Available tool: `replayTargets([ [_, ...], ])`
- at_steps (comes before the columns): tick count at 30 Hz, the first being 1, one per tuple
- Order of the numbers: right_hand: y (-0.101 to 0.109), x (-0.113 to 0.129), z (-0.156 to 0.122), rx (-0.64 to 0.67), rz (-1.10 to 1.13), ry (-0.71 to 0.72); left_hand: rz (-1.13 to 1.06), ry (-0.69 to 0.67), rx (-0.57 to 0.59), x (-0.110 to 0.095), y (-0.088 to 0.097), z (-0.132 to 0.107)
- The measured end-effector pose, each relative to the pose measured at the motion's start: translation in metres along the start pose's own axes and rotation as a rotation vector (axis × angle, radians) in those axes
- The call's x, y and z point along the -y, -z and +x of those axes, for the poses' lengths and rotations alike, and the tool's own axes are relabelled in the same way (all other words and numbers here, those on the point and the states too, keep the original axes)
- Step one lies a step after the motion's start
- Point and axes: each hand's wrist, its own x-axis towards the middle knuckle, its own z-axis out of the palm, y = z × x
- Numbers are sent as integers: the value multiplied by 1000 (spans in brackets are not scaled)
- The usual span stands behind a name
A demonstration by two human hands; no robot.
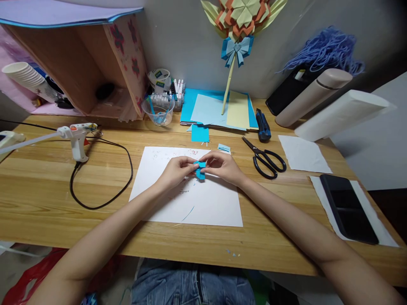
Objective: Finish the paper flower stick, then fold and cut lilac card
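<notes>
Between my two hands is a small folded piece of blue paper [200,173], held just above a white sheet [159,207]. My left hand [176,171] pinches its left side with thumb and forefinger. At its right side, the thumb and fingers of my right hand [223,167] are closed on the same piece. Part of the fold is hidden behind the fingertips. Marks and a thin blue strip [188,213] show on the white sheet. Beyond my hands lie a flat blue paper square [200,133] and a small light-blue piece [224,148].
Black-handled scissors [267,160] and a blue utility knife [263,126] lie to the right. A glue gun [79,137] with a looping cord stands left. Behind are a plastic cup [158,111], stacked coloured paper [206,108] and a paper flower [243,19]. A phone [348,207] rests at far right.
</notes>
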Motion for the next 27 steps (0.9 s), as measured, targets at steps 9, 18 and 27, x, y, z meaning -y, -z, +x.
replayTargets([
  [9,-8,0,-4,-108,-97,12,15,4,-19,-7,-4,-5],
  [18,-12,8,-9,-145,-309,220,-26,-24,-28,-5,-8,-5],
  [27,-4,-1,-10,-62,-603,519,-203,119,53,-17,-3,-9],
])
